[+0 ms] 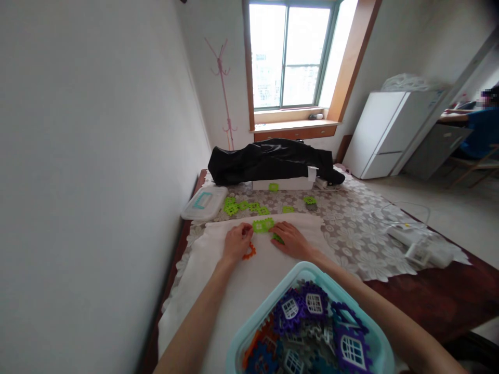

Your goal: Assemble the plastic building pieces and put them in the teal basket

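My left hand (237,242) is closed, its fingertips bunched at the left end of a joined strip of bright green interlocking plastic blocks (263,225). What it pinches, if anything, is hidden. An orange notched piece (250,252) lies on the white cloth just beside that hand. At the strip's right end is my right hand (290,240), its fingers bent over a separate green block (278,238) that shows between thumb and fingers. Close to me stands a light-blue tub (244,324) filled with purple, grey, orange and blue blocks, some with white window inserts.
Loose green blocks (231,206) lie beyond the white cloth (210,244). A translucent lid (189,206) sits at the left, near the wall. Black fabric (268,158) drapes over a white box at the back. Cables and a white device (417,254) are at right; a seated person is farther off.
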{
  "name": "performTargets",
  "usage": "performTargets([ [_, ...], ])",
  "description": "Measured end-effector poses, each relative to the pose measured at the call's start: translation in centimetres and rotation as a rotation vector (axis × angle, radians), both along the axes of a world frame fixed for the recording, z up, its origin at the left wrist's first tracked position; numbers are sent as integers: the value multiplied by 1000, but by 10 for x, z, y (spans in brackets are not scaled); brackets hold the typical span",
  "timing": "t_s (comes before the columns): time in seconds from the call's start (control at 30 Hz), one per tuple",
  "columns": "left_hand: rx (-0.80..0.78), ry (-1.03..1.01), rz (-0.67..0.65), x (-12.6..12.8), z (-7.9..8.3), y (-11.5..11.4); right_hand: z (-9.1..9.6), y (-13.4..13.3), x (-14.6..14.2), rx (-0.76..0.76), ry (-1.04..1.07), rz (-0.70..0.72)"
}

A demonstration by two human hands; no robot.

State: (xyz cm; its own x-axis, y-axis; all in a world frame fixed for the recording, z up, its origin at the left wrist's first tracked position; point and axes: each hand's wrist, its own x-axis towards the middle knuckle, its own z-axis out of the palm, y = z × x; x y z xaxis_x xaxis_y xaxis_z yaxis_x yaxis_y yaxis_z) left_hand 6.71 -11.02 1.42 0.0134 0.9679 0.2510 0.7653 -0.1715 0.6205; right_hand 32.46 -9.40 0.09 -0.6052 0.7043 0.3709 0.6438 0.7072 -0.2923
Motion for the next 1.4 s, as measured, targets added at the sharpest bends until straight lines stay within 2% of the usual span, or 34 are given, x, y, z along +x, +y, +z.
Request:
performTargets([
  [0.07,-2,10,-2,0,1,0,-1,7,8,9,42,0],
  [0.13,-20,9,-16,1,4,-1,-1,21,26,16,103,-115],
  [0.2,-47,-1,-33,2,6,-2,-2,37,50,30,177,-408],
  [0.27,-64,-5,-36,4,8,-2,-4,51,73,12,138,-667],
  [0.33,-64,-2,-34,5,8,-2,-7,60,88,-35,71,-771],
  [0.43,-46,-5,-43,5,7,-2,-13,63,96,-77,16,-752],
  [0.53,-33,-7,-44,6,6,-3,-16,62,95,-75,54,-725],
  [0.67,-21,-17,-50,6,6,-4,-20,65,96,-65,106,-770],
  [0.83,-56,-162,-53,6,7,-5,-24,68,100,-92,138,-714],
  [1.0,-69,-212,-129,5,5,-5,-26,70,100,-3,265,-671],
  [1.13,-60,-182,-186,6,3,-5,-22,66,96,109,242,-600],
  [1.3,-65,-178,-179,6,3,-5,-15,55,89,134,114,-470],
  [1.4,-65,-226,-136,6,4,-6,-13,53,88,134,166,-459],
])
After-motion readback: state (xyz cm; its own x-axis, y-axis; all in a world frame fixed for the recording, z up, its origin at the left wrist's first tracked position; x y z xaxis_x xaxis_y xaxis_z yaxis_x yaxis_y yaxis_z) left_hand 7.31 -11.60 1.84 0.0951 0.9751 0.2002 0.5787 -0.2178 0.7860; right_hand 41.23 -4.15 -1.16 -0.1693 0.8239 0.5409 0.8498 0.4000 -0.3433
